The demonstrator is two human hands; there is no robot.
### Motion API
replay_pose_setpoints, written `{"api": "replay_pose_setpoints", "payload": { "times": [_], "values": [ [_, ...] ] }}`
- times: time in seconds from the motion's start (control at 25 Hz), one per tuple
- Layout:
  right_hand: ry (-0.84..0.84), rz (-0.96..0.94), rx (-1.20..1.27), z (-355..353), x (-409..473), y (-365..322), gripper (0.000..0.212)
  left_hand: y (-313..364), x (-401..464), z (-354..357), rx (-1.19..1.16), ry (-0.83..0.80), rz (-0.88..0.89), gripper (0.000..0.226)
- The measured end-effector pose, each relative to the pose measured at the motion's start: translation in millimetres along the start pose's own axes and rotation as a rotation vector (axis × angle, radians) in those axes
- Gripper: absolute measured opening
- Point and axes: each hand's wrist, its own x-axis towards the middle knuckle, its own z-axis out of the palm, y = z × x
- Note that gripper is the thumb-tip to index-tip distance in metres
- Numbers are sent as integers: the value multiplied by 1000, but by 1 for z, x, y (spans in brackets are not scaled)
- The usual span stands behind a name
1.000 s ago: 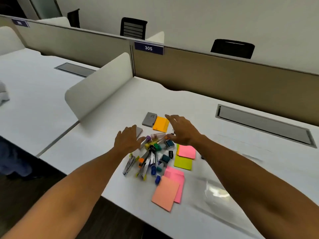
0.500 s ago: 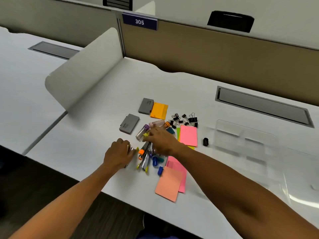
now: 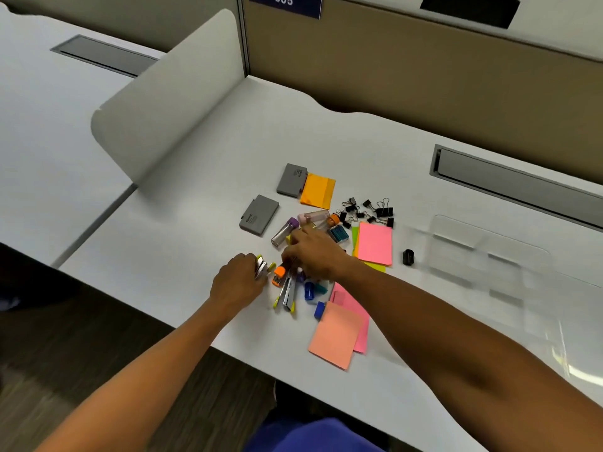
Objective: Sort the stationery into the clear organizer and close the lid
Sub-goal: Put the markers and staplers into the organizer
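Lying at the right of the white desk (image 3: 195, 197), well apart from both hands, the clear organizer (image 3: 483, 252) is sitting open. Left hand (image 3: 236, 282) is curling around a small stapler (image 3: 261, 267) — gripping it. Right hand (image 3: 313, 252) is pressing fingers-down into the stationery pile (image 3: 293, 288) — whether it is holding anything, cannot tell. Binder clips (image 3: 368, 210) are lying far of the pink notes (image 3: 375, 243).

White desk (image 3: 202, 177), curved white divider (image 3: 169, 93) at ten o'clock, tan partition (image 3: 424, 70) at twelve, blue 305 label (image 3: 284, 3), grey cable tray (image 3: 515, 187) at two, dark floor (image 3: 107, 363) at seven
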Motion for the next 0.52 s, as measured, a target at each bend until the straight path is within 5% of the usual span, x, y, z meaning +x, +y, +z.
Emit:
{"api": "replay_pose_setpoints", "payload": {
  "times": [0.16, 0.52],
  "values": [
    [38, -11, 147, 2, 2, 5, 28, -5, -2, -6, -111, 21, -44, 34],
    [267, 262, 1058, -21, -22, 6, 20, 2, -13, -20, -617, -23, -202, 28]
  ]
}}
